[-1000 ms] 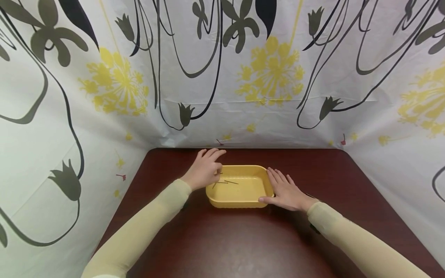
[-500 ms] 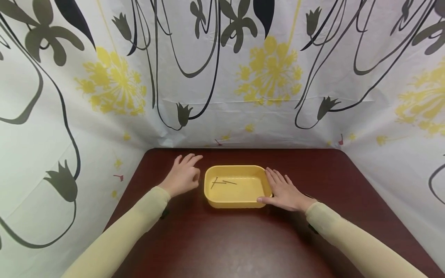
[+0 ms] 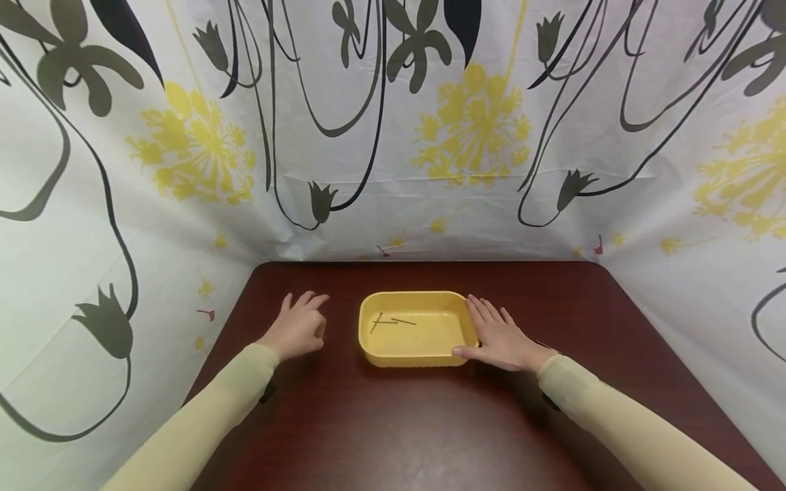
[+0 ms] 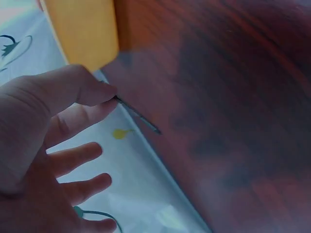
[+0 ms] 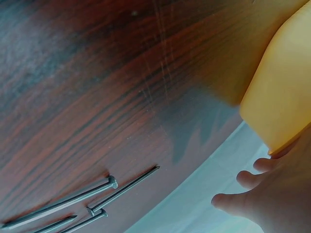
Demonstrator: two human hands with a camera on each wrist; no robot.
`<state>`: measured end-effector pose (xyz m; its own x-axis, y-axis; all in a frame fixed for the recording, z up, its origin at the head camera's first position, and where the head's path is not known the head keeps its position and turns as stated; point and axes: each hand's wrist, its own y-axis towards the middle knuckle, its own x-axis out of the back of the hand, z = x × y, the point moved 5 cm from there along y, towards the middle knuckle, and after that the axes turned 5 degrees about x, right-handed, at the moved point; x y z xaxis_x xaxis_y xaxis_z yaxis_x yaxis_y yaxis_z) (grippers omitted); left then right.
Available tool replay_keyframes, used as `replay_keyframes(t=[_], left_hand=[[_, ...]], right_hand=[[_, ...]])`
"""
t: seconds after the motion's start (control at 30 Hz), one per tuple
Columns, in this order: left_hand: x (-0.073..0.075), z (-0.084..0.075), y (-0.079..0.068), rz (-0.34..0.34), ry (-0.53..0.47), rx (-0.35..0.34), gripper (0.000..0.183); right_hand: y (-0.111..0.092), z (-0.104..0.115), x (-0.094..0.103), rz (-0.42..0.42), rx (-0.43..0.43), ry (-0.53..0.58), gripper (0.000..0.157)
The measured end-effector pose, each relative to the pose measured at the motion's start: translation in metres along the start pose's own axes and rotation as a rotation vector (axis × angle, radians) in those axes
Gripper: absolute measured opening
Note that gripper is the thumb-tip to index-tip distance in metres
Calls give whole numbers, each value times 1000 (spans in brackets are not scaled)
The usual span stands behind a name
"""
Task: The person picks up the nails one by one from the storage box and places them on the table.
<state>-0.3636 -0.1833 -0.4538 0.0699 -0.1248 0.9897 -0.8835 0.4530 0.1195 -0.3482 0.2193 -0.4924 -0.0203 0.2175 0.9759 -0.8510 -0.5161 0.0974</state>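
Observation:
My left hand [image 3: 297, 330] is over the left of the table, apart from the yellow tray. Between thumb and forefinger it pinches a thin dark nail [image 4: 140, 117], pointed end outward; its other end is hidden by the fingertips. The other fingers are spread. My right hand [image 3: 505, 342] rests on the right end of the yellow plastic tray [image 3: 417, 360], fingers straight along the rim and thumb at the near corner. Several nails [image 3: 403, 321] lie loose in the left part of the tray, some crossing.
More nails [image 5: 63, 203] lie on the table in the right wrist view; I cannot make them out in the head view. The dark red-brown wooden table [image 3: 393, 423] has rounded far corners. A white patterned curtain [image 3: 393, 150] encloses its back and sides.
My left hand has moved left, out from over the tray and away from it, its thumb and forefinger still together. My right hand stays on the tray.

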Motion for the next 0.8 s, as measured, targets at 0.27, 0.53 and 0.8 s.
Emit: replay_keyframes(t=[0.27, 0.53, 0.8], left_hand=[[-26, 19, -10, 83, -52, 35, 34], [-42, 26, -14, 132, -86, 68, 32], [-40, 26, -13, 147, -121, 73, 31]], right_hand=[[0, 0, 0, -1, 3, -2, 116], [1, 0, -3, -9, 0, -8, 116], [1, 0, -3, -18, 3, -18, 116]])
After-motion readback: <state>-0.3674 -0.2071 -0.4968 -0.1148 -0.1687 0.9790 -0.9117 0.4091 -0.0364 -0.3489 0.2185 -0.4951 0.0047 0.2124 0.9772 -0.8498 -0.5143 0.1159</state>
